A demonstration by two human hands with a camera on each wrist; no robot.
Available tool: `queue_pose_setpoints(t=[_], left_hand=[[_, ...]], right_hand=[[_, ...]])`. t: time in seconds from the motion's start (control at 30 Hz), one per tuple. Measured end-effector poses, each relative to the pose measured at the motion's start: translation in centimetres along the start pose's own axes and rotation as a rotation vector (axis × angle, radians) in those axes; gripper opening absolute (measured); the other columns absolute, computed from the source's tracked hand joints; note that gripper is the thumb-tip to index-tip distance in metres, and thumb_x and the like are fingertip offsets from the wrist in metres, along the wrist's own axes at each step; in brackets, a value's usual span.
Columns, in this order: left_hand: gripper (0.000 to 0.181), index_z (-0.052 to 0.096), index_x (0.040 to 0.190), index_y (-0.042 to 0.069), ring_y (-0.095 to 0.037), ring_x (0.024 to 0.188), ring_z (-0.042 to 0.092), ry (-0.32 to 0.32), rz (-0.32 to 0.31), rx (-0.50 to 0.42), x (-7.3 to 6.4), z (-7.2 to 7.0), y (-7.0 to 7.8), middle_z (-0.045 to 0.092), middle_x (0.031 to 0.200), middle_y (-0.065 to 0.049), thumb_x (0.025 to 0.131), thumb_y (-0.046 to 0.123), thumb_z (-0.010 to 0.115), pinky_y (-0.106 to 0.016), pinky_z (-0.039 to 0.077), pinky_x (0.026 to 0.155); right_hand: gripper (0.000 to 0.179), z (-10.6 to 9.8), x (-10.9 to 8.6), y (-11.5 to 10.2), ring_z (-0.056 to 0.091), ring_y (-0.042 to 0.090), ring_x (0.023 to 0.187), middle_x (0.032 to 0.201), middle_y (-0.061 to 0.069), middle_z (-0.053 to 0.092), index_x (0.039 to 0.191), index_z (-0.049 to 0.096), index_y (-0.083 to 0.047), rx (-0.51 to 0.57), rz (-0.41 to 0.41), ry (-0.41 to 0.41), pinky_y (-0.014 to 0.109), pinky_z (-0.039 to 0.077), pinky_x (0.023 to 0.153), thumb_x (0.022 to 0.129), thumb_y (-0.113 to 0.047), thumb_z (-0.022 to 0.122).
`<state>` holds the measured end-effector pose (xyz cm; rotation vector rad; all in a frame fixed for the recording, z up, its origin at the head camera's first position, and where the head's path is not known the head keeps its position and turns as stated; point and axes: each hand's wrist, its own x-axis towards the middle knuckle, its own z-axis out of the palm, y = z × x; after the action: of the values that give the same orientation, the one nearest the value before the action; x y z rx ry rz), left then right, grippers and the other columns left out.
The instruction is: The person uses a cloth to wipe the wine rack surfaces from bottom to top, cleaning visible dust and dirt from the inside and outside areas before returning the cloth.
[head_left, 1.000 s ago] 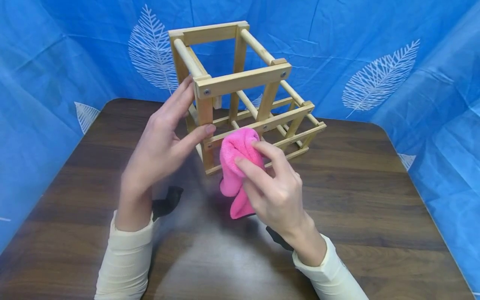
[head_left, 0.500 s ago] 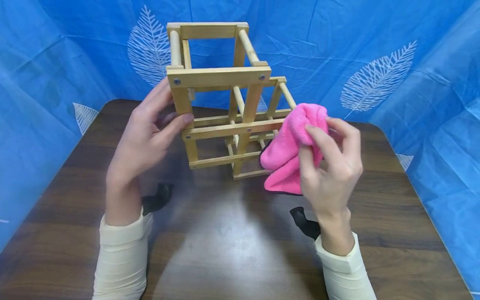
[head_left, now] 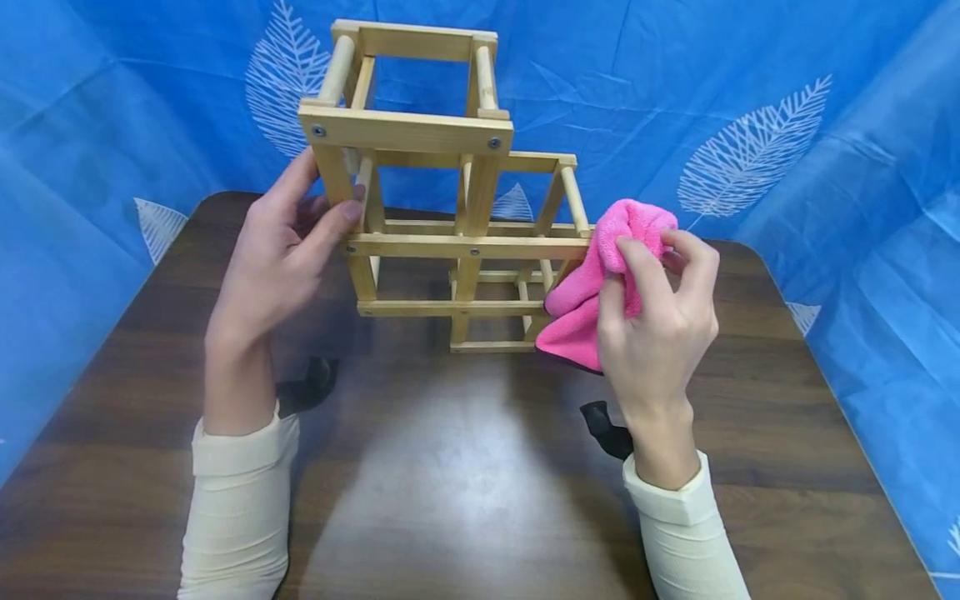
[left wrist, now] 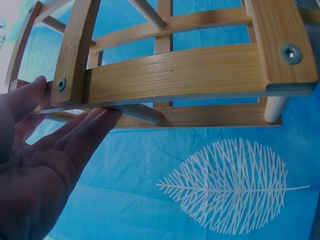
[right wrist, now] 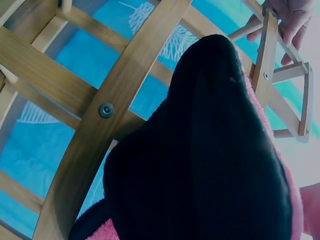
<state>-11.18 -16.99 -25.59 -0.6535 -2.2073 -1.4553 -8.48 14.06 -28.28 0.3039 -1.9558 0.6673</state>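
A stepped wooden rack of slats, dowels and screws stands in front of me, its long rails facing the camera. My left hand grips its left upright, thumb in front and fingers behind. In the left wrist view, fingertips of the left hand reach under a slat of the rack. My right hand pinches a bunched pink cloth with dark edging at the right end of the middle rail. Dark, pink-fringed fabric of the cloth covers much of the right wrist view.
A dark wood-grain table lies below, with a bright reflection in front. A blue curtain with white leaf prints surrounds its back and sides. Black straps hang by both wrists, such as the strap on the right.
The rack has swung round to face the camera more squarely, its tall end moving left and nearer. My right hand has carried the cloth rightward, from the left part of the rail to its right end.
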Motion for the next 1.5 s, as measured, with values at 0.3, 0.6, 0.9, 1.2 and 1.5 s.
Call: queue_pose_setpoints(t=[0.3, 0.6, 0.9, 1.2, 1.5], left_hand=[[0.058, 0.041, 0.151, 0.016, -0.03, 0.117, 0.06, 0.024, 0.003, -0.016, 0.0, -0.1, -0.2, 0.054, 0.141, -0.004, 0.098, 0.0, 0.056, -0.039, 0.053, 0.09], [0.057, 0.041, 0.151, 0.018, -0.03, 0.116, 0.062, 0.021, -0.017, -0.007, 0.0, 0.1, -0.5, 0.057, 0.138, -0.007, 0.099, 0.002, 0.057, -0.038, 0.053, 0.089], [0.055, 0.043, 0.15, 0.017, -0.029, 0.116, 0.062, 0.034, -0.019, -0.002, 0.0, 0.3, -0.6, 0.062, 0.132, -0.009, 0.098, 0.004, 0.058, -0.037, 0.053, 0.092], [0.056, 0.043, 0.15, 0.017, -0.028, 0.116, 0.062, 0.033, -0.019, -0.004, 0.0, 0.4, -0.9, 0.062, 0.131, -0.008, 0.098, 0.004, 0.058, -0.037, 0.052, 0.092], [0.055, 0.042, 0.15, 0.016, -0.026, 0.113, 0.063, 0.037, -0.036, 0.005, 0.2, 0.5, -0.9, 0.063, 0.129, -0.011, 0.099, 0.005, 0.058, -0.036, 0.053, 0.092]], right_hand=[[0.025, 0.2, -0.4, -0.6, 0.06, 0.036, 0.106, 0.112, 0.024, 0.058, 0.107, 0.074, 0.0, 0.011, -0.026, 0.017, 0.053, 0.054, 0.084, 0.093, -0.02, 0.066], [0.02, 0.0, -1.3, -2.3, 0.061, 0.04, 0.089, 0.109, 0.025, 0.059, 0.104, 0.074, 0.001, 0.013, -0.088, -0.007, 0.057, 0.053, 0.068, 0.087, -0.009, 0.072], [0.024, 0.2, -2.0, -3.2, 0.062, 0.04, 0.094, 0.112, 0.025, 0.058, 0.108, 0.073, 0.002, 0.036, -0.131, -0.088, 0.056, 0.056, 0.074, 0.085, -0.005, 0.073], [0.023, 0.4, -2.4, -3.3, 0.061, 0.04, 0.096, 0.112, 0.026, 0.057, 0.107, 0.072, 0.002, 0.067, -0.124, -0.126, 0.056, 0.056, 0.073, 0.085, -0.004, 0.073], [0.021, 0.8, -2.6, -3.3, 0.061, 0.039, 0.095, 0.112, 0.026, 0.057, 0.106, 0.072, 0.001, 0.081, -0.129, -0.148, 0.055, 0.056, 0.07, 0.085, -0.002, 0.071]])
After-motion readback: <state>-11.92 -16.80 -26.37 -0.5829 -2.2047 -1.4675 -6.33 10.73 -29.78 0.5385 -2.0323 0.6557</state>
